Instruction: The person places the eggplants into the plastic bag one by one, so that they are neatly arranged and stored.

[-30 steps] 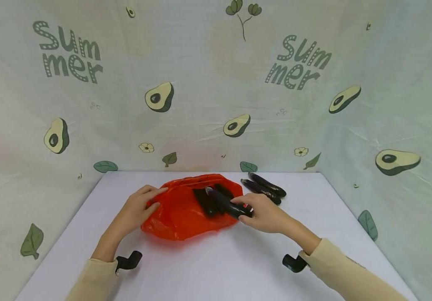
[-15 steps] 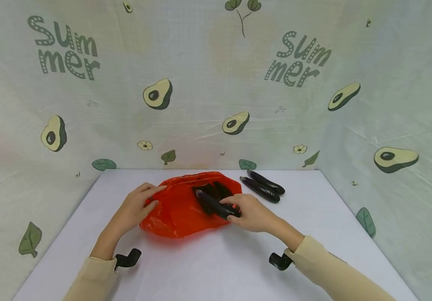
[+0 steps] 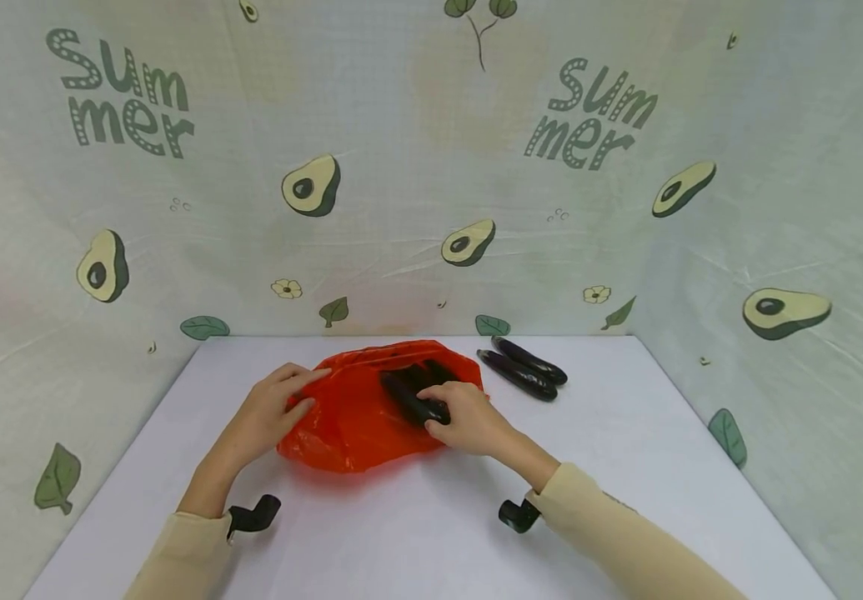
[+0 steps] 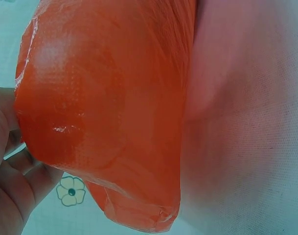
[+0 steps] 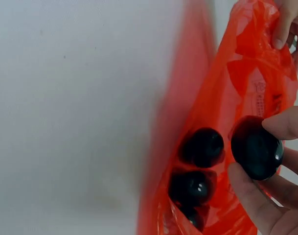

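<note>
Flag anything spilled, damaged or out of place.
Nothing stands out: the left hand holds the red plastic bag, the right hand grips a glossy blackish eggplant at the bag's opening, and two loose eggplants lie on the white table.

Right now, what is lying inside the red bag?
Inside the red bag, at least two dark eggplants show rounded ends. The right fingers hold another eggplant at the bag's opening. The bag's plastic and these eggplants hide the rest, so I cannot count all.

On the table (image 3: pixel 611 467), two eggplants (image 3: pixel 517 375) lie right of the bag (image 3: pixel 348 425).
</note>
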`<state>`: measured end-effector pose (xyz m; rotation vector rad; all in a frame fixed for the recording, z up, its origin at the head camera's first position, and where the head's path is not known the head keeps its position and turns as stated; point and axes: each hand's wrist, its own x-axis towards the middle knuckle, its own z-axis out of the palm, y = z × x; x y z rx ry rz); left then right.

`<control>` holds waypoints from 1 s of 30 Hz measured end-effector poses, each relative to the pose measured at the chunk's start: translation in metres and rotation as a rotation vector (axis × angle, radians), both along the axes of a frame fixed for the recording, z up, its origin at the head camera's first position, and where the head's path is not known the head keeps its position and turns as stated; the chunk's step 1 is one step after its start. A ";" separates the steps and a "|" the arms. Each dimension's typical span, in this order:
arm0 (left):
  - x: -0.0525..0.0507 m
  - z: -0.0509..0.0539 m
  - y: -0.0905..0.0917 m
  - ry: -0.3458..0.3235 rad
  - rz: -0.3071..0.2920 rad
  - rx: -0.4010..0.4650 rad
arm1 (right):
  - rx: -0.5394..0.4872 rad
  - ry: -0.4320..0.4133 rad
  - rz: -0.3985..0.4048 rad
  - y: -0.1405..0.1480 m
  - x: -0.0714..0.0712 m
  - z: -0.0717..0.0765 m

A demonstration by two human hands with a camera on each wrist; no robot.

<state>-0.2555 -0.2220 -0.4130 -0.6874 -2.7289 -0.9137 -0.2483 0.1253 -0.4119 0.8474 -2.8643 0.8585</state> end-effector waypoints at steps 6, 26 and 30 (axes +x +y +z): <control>-0.001 0.000 0.000 0.033 -0.006 -0.008 | -0.049 -0.014 -0.046 -0.014 -0.001 -0.011; -0.001 -0.002 -0.001 0.044 -0.009 -0.005 | -0.079 0.040 -0.162 -0.049 -0.003 -0.043; -0.001 -0.002 0.000 0.051 -0.013 -0.008 | -0.092 0.043 -0.170 -0.051 -0.004 -0.047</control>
